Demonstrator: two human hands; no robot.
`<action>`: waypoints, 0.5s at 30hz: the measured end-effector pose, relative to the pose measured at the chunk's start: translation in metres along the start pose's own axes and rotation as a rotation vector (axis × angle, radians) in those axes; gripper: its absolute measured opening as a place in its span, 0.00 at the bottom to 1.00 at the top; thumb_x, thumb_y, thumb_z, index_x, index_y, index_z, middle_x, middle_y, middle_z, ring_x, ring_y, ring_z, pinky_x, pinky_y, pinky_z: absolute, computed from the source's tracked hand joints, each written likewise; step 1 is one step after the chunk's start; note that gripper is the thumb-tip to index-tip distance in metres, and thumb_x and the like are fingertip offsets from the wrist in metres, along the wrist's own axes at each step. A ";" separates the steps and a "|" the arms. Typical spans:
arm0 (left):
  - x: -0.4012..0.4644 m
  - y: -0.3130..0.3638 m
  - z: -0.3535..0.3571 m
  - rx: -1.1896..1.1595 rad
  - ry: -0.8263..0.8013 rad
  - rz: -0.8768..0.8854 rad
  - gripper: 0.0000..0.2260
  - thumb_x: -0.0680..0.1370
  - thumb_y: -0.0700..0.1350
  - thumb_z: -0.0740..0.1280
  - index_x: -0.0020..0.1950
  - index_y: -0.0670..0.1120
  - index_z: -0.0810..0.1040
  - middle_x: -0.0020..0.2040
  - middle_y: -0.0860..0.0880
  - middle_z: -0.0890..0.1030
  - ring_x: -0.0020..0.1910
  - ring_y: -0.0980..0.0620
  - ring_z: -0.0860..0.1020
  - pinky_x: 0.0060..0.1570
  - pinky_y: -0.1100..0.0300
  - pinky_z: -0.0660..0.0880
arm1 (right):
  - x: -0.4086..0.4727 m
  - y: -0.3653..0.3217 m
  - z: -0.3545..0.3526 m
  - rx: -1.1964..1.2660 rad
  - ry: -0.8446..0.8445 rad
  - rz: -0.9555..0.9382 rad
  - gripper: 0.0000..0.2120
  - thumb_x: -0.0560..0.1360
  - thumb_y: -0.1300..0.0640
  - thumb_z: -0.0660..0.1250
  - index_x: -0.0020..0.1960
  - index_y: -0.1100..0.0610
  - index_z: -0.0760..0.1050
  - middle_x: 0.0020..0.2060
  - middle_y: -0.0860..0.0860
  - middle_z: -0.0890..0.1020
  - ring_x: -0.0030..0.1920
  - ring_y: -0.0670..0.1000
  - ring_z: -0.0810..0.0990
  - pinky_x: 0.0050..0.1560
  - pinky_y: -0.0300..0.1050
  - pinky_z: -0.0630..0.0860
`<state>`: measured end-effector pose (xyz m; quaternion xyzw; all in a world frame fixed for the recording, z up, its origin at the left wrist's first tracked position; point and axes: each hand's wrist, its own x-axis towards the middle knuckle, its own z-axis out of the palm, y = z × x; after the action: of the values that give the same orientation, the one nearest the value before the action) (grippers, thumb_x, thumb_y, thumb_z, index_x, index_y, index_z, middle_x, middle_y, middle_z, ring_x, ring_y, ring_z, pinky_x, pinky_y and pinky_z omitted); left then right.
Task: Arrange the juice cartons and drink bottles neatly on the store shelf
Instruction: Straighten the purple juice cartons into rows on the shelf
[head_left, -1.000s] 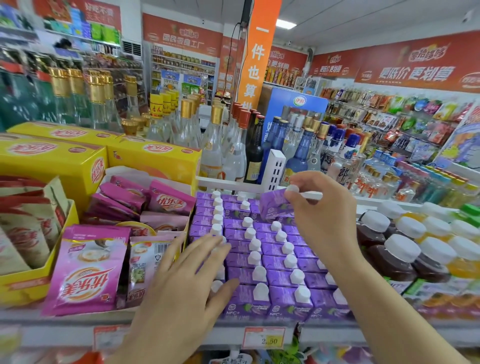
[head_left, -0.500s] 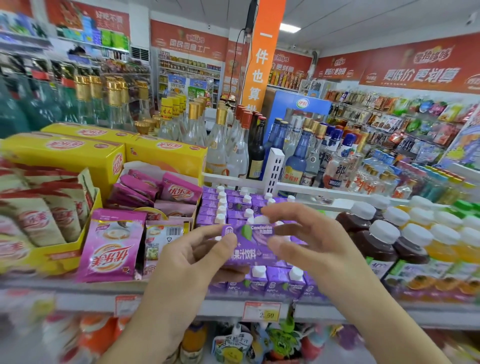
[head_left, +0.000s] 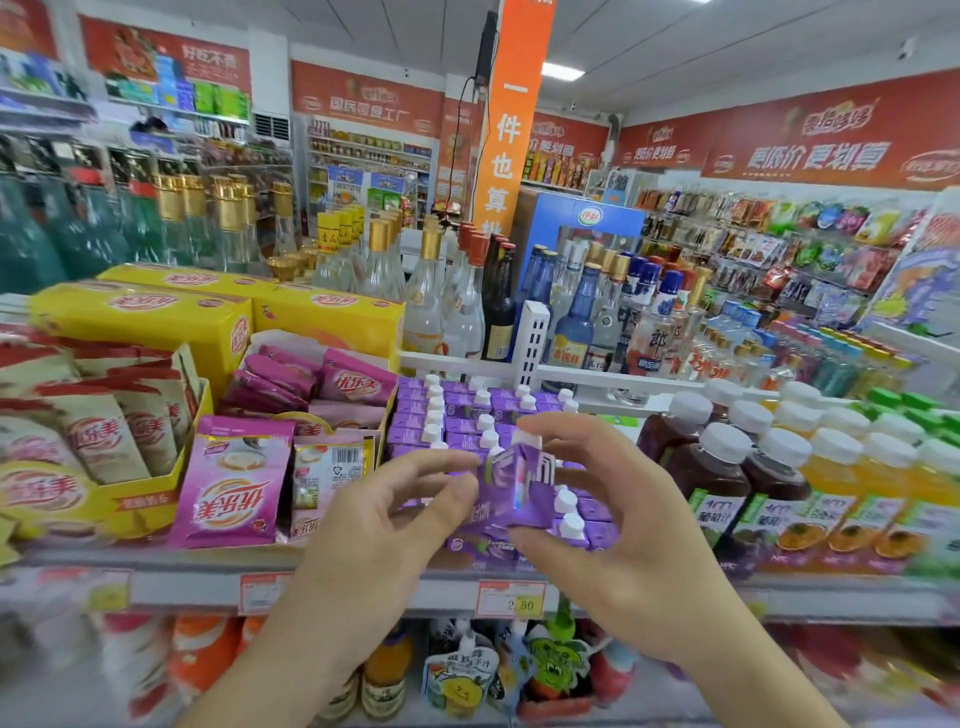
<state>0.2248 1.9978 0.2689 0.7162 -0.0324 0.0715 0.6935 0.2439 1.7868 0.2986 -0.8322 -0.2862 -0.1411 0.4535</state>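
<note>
Right hand (head_left: 618, 499) and left hand (head_left: 395, 512) both pinching one purple juice carton (head_left: 517, 486), held tilted just above the front edge of the shelf (head_left: 363, 582), rows of purple cartons (head_left: 457, 415) behind it, white-capped bottles (head_left: 727, 467) toward the shelf's right end, pink sachets (head_left: 234, 483) toward the left

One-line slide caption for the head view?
Both hands hold a purple juice carton above the shelved purple cartons.

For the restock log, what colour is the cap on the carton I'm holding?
White, on the purple carton; the head view shows it.
</note>
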 end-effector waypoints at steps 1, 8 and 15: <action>-0.001 0.001 0.001 -0.011 -0.053 -0.004 0.16 0.74 0.66 0.71 0.58 0.64 0.85 0.54 0.58 0.87 0.54 0.60 0.85 0.51 0.61 0.81 | -0.001 -0.001 0.002 -0.024 0.014 -0.017 0.30 0.72 0.60 0.82 0.69 0.43 0.75 0.64 0.40 0.81 0.67 0.48 0.79 0.64 0.43 0.77; -0.003 -0.004 0.007 -0.315 -0.235 -0.152 0.15 0.78 0.53 0.75 0.59 0.45 0.86 0.57 0.39 0.87 0.57 0.37 0.85 0.58 0.46 0.83 | -0.007 -0.008 0.019 -0.125 0.017 0.033 0.35 0.69 0.53 0.84 0.69 0.35 0.72 0.60 0.34 0.78 0.66 0.39 0.76 0.62 0.27 0.70; 0.009 -0.018 0.002 -0.655 -0.273 -0.220 0.35 0.56 0.57 0.88 0.59 0.45 0.87 0.59 0.31 0.84 0.54 0.31 0.85 0.49 0.41 0.85 | -0.013 0.003 0.008 -0.203 -0.010 0.064 0.29 0.72 0.53 0.83 0.63 0.35 0.72 0.61 0.30 0.76 0.66 0.37 0.75 0.60 0.35 0.75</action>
<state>0.2366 1.9969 0.2525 0.4584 -0.0687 -0.1139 0.8788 0.2351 1.7875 0.2857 -0.8832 -0.2461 -0.1508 0.3697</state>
